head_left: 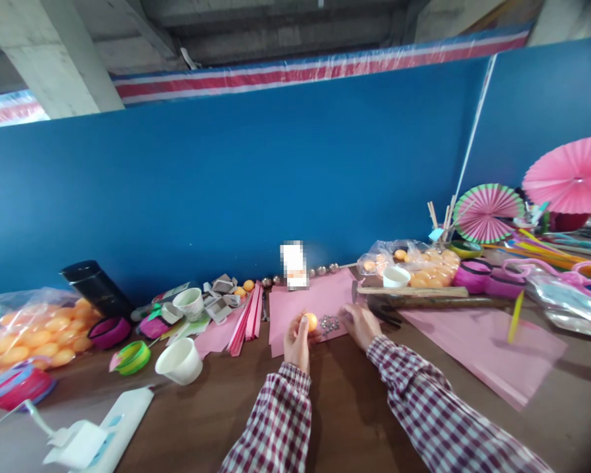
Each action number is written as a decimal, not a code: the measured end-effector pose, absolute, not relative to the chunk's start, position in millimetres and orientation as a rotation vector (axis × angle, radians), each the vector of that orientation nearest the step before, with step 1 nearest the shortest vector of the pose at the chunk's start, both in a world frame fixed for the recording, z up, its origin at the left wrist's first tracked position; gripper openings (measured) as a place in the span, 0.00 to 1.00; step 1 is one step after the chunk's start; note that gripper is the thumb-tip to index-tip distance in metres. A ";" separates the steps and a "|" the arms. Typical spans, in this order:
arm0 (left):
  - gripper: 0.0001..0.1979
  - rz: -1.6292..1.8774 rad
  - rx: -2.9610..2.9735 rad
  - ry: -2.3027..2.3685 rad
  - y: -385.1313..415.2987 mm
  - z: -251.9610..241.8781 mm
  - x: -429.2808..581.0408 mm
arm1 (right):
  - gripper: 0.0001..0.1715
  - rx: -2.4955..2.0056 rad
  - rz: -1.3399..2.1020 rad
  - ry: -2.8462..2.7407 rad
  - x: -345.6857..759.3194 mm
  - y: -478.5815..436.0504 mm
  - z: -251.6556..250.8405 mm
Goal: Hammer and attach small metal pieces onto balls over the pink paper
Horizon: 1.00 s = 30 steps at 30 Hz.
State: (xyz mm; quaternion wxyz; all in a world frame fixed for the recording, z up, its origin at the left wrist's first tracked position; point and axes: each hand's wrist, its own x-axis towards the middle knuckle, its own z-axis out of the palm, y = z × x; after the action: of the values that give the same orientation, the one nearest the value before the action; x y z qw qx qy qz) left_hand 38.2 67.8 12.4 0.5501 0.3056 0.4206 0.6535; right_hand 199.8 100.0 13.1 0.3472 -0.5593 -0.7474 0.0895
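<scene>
My left hand point(295, 345) is closed around an orange ping-pong ball point(310, 322), gripping it between thumb and fingers above a pink paper sheet point(283, 309). Just right of the ball, a small heap of shiny silvery pieces point(329, 324) lies on the sheet; they are too small to name. My right hand point(360, 324) is at the right side of this heap. Its fingers are bent and drawn together, and whatever is between their tips is too small to make out.
Bags of orange balls point(39, 335) lie left and right. A hammer point(414, 292) rests beyond my right hand. White cups point(180, 361), a power strip point(123, 420), a black bottle point(96, 286), pink scissors point(566, 272) and paper fans point(490, 211) surround the workspace. A blue partition point(276, 164) stands behind.
</scene>
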 end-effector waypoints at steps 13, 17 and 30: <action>0.27 1.569 0.759 1.013 68.6 12.9 37.5 | 0.10 -1.448 0.282 -1.923 200.3 101.4 13.0; 0.25 1.569 0.765 1.023 69.5 11.8 37.7 | 0.09 -1.443 0.273 -1.929 199.6 100.4 13.4; 0.23 1.560 0.695 0.989 68.5 12.2 37.7 | 0.09 -1.441 0.290 -1.923 199.1 101.3 11.7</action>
State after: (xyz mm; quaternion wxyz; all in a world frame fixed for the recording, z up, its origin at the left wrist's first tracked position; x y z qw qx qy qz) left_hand 37.7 68.5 12.2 0.5514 0.2937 0.4180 0.6595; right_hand 199.1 101.3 11.7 0.3531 -0.5570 -0.7434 0.1121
